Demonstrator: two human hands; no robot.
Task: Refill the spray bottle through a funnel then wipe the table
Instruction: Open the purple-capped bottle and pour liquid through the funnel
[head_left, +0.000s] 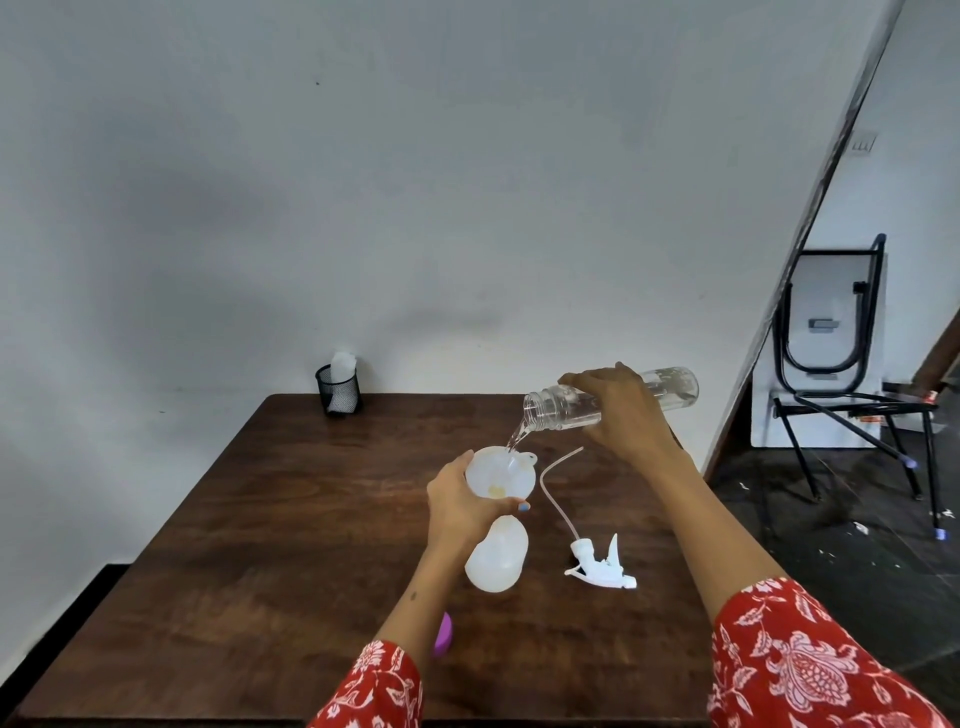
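Observation:
A translucent white spray bottle (496, 558) stands on the wooden table (270, 545) with a white funnel (501, 470) set in its neck. My left hand (460, 501) grips the funnel and the bottle's neck. My right hand (621, 410) holds a clear water bottle (670, 389) tipped almost level, mouth to the left. A thin stream of water runs from its mouth into the funnel. The white spray head (602, 564) with its long dip tube lies on the table to the right of the spray bottle.
A black mesh cup (338, 389) holding white cloth or tissue stands at the table's far edge by the wall. A purple cap (444, 635) shows beside my left forearm. Folded black-framed chairs (852, 364) stand on the dark floor to the right.

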